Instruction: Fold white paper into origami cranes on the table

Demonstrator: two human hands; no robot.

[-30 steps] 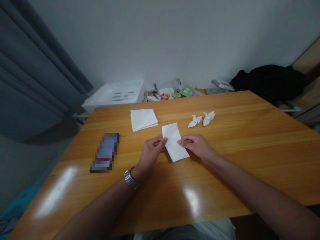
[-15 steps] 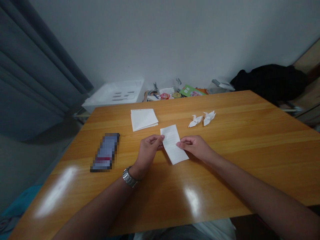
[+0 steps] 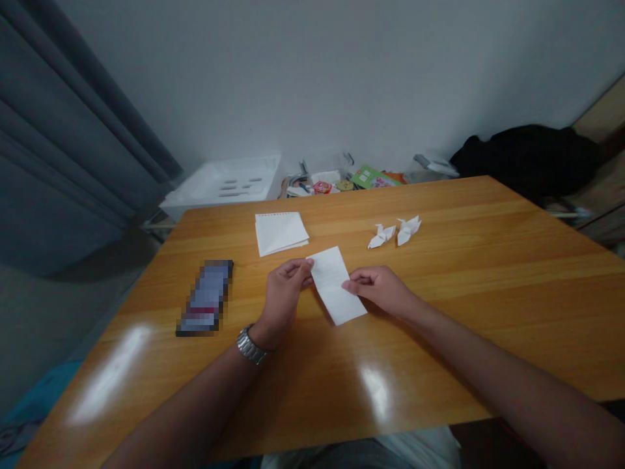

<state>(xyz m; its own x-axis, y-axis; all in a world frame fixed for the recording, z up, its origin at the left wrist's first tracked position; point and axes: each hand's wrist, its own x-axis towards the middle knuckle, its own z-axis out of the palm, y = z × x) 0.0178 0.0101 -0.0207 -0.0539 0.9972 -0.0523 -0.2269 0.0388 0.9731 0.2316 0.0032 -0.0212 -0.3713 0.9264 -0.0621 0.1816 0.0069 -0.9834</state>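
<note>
A white sheet of paper (image 3: pixel 336 290), oblong and with straight edges, is held tilted just above the wooden table (image 3: pixel 439 371). My left hand (image 3: pixel 286 290) pinches its upper left corner between thumb and fingers. At the right edge, my right hand (image 3: pixel 381 286) grips it with the thumb on top and the fingers underneath. Beyond the paper, two folded white paper cranes (image 3: pixel 381 236) (image 3: pixel 409 230) stand side by side. Farther back on the left lies a small stack of lined, torn-edged paper (image 3: pixel 280 233).
A phone (image 3: pixel 205 298), blurred out, lies on the table's left side. Behind the far edge are a white plastic tray (image 3: pixel 229 182), a green packet (image 3: pixel 374 177) among small items, and a dark cloth heap (image 3: pixel 527 156). A grey curtain (image 3: pixel 73 124) hangs at the left.
The paper has shifted slightly left and towards me. My left hand has slid to its upper left corner; my right hand has barely moved.
</note>
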